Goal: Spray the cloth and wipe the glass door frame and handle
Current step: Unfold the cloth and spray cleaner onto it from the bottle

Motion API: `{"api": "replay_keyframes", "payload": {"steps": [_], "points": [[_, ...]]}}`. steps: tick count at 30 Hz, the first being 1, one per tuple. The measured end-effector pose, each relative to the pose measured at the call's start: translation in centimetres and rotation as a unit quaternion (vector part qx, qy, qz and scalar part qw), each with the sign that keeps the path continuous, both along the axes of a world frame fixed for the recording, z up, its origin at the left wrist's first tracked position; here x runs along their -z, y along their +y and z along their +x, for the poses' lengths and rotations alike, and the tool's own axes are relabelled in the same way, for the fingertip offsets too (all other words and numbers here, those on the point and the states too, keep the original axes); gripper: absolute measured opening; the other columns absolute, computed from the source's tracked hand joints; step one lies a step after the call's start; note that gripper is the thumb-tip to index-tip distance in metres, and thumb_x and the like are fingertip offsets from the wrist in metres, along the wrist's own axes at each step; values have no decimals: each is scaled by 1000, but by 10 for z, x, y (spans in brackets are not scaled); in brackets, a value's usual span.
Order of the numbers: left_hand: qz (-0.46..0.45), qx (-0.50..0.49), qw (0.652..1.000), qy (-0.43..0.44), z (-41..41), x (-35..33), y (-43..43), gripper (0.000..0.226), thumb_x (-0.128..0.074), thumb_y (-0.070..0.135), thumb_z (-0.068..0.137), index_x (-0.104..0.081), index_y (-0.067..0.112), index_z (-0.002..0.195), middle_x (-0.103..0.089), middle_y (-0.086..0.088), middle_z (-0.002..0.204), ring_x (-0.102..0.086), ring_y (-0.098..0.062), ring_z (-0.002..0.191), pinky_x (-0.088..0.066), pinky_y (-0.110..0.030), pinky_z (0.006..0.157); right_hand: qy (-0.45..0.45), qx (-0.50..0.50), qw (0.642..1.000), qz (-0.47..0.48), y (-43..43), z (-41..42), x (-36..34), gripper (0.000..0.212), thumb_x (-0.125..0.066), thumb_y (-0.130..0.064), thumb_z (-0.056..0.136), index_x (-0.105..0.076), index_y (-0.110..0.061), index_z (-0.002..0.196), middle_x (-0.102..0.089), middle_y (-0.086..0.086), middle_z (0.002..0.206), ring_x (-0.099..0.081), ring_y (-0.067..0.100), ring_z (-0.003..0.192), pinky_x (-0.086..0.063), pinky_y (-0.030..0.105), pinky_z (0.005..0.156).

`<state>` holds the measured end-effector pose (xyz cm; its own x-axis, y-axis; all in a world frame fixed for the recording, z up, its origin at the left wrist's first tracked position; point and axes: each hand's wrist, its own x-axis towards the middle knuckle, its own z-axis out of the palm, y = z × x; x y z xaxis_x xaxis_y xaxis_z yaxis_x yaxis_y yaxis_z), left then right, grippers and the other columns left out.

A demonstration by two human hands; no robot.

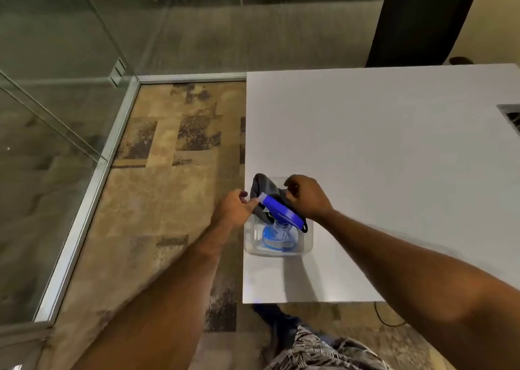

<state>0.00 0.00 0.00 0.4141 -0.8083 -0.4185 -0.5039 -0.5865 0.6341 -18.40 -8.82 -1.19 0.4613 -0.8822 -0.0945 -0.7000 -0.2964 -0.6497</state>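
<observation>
A: What is seen, starting with the largest things?

B: Glass partitions (56,60) with an aluminium floor track (92,178) are seen at the left, over patterned carpet (168,133). A white tabletop (394,172) fills the right. Near its front left corner a clear plastic tub (306,246) is set, and in it a spray bottle (278,237) with a blue trigger head (281,209) and a dark grey cloth (260,185) are kept. No door handle can be made out from here.

A: And the hands?

B: The left hand (235,206) is held at the tub's left rim, its fingers (253,201) loosely extended so that the nozzle end of the blue head is touched; whether it is pinched cannot be told. The right hand (308,198) is curled over the tub's far side, and its fingers seem closed on the cloth, though the contact is partly hidden.

A: What could go wrong from here?

B: It is judged that the pick-up is only starting. The cloth lies partly under the trigger head, so the bottle could be tipped if the cloth is pulled first. The light tub sits close to the tabletop edge and could be dragged off by a sideways tug. The trigger could also be squeezed by accident, and the tabletop wetted instead of the cloth
</observation>
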Motion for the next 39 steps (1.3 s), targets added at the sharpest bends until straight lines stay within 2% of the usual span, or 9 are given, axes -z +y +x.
{"api": "replay_keyframes", "payload": {"steps": [3, 8, 12, 16, 19, 24, 31, 36, 39], "points": [[40, 6, 999, 19, -6, 5, -12, 47, -65, 32, 96, -57, 8, 136, -66, -10, 126, -63, -25, 110, -49, -36, 94, 22, -50, 995, 79, -5, 10, 5, 26, -71, -29, 83, -63, -12, 101, -65, 4, 91, -61, 22, 82, -47, 32, 73], [53, -14, 998, 29, -9, 20, -14, 42, -74, 32, 91, -60, 13, 126, -67, -2, 109, -63, -19, 97, -54, -34, 87, -6, -117, 983, 138, 4, 17, 5, 65, -68, -55, 67, -58, -13, 115, -54, -19, 87, -55, 1, 73, -36, 9, 65], [28, -26, 998, 42, -10, 28, -15, 41, -75, 10, 88, -60, 10, 125, -58, 10, 84, -56, -9, 80, -43, -17, 64, -4, -133, 982, 133, 1, 22, 4, 50, -70, -54, 66, -51, -24, 100, -54, -19, 83, -55, 2, 71, -37, 13, 64], [-13, -55, 991, 121, -15, 26, -17, 33, -68, 1, 92, -59, 2, 123, -66, -12, 112, -65, -29, 104, -55, -39, 94, -17, -117, 986, 115, -2, 25, 6, 44, -77, -47, 74, -52, -22, 101, -61, -4, 92, -56, 6, 74, -42, 18, 65], [-67, -80, 981, 165, -17, 13, -19, 22, -63, -4, 93, -58, 6, 111, -63, -16, 115, -64, -36, 107, -55, -46, 96, -35, -103, 990, 90, -7, 23, -2, 41, -83, -37, 77, -58, -16, 101, -65, 2, 92, -61, 16, 78, -47, 23, 68], [-137, -78, 966, 203, -10, -27, -23, 18, -65, 2, 93, -59, 18, 99, -67, -6, 99, -64, -14, 85, -49, -18, 67, -94, -81, 991, 50, -16, 17, -37, 44, -81, -38, 79, -61, -11, 106, -66, 1, 91, -62, 11, 75, -47, 12, 62], [-284, -111, 917, 256, 2, -109, -3, 26, -70, 2, 92, -60, 9, 115, -71, -6, 106, -69, -8, 89, -56, -13, 71, -166, -95, 981, -36, -13, 43, -119, 38, -79, -40, 80, -58, -21, 106, -63, -4, 94, -64, 8, 80, -53, 12, 67], [-370, -26, 921, 121, 25, -153, 36, 69, -89, 8, 73, -53, 26, 129, -67, 3, 124, -63, -6, 109, -49, -8, 74, -248, -111, 961, -55, 7, 71, -178, 41, -81, -30, 80, -60, -15, 112, -62, -12, 96, -64, 1, 86, -54, 11, 74], [-413, -32, 909, 44, 44, -166, 63, 70, -89, 19, 74, -53, 26, 135, -65, 5, 131, -60, -6, 118, -49, -11, 88, -288, -125, 949, -29, 28, 88, -200, 35, -77, -21, 85, -63, -6, 113, -68, 3, 101, -68, 17, 94, -60, 33, 84]]}}
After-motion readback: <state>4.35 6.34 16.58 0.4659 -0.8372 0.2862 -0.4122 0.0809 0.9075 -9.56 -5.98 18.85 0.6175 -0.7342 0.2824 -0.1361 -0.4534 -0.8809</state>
